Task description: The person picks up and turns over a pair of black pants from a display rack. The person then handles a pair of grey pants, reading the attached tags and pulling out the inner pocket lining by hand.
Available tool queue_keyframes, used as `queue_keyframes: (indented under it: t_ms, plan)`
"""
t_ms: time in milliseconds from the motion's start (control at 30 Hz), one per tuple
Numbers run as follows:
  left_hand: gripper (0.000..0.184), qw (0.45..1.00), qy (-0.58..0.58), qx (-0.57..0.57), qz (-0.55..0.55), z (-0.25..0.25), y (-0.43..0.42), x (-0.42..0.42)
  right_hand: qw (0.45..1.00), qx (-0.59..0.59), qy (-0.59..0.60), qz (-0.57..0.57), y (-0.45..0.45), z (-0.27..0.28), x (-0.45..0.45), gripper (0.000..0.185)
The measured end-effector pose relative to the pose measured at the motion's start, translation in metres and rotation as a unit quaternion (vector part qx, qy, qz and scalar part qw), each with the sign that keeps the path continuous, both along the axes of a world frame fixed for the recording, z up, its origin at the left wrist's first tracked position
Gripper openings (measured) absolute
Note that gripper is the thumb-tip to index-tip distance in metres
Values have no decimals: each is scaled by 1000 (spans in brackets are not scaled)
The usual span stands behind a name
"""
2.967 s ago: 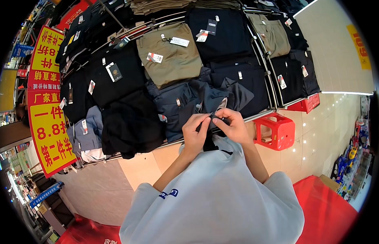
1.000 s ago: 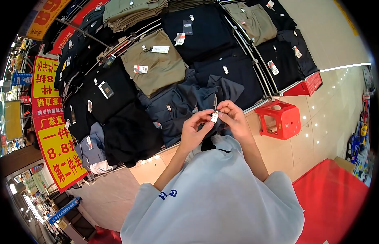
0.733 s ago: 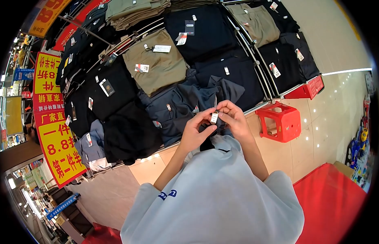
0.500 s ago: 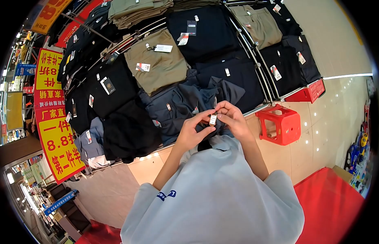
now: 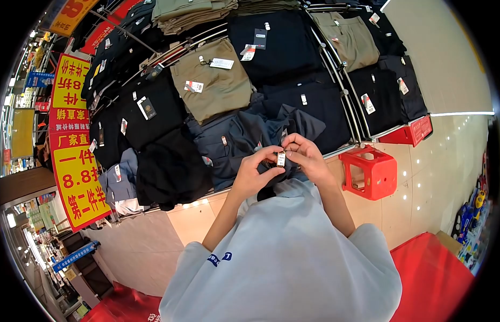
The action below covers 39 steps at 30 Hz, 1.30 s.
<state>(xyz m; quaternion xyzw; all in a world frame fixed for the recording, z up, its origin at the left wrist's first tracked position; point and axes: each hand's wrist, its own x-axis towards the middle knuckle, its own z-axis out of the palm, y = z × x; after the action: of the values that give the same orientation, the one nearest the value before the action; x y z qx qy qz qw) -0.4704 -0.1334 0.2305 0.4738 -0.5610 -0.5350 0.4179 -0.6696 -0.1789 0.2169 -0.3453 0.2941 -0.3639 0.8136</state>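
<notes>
We note left hand (image 5: 251, 175) and right hand (image 5: 309, 162) pinching a small white label (image 5: 281, 160) between them, by the crumpled grey trousers (image 5: 250, 129). We log a red stool (image 5: 380, 174) to the right.

Matt cloth trousers (image 5: 251, 127), plastic stool (image 5: 382, 177)

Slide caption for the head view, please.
Left hand and right hand hold a small white label in front of folded trousers.
</notes>
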Motion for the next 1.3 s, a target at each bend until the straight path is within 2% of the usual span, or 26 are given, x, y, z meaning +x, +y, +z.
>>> queue_keyframes:
  t_ms: [200,400,900,1300]
  plan:
    - [48,1000,-15,-1,-6,2,0,0,1000,-1,11,22,-4,-5,-3,21]
    - [56,1000,-22,15,-12,12,-2,-2,1000,-1,5,29,-5,-5,-5,21]
    - [45,999,-52,-12,4,12,-2,-2,998,4,-18,57,-13,-9,-3,18]
    - [44,999,-39,-7,18,10,-1,1,998,6,-15,62,-14,-9,4,19]
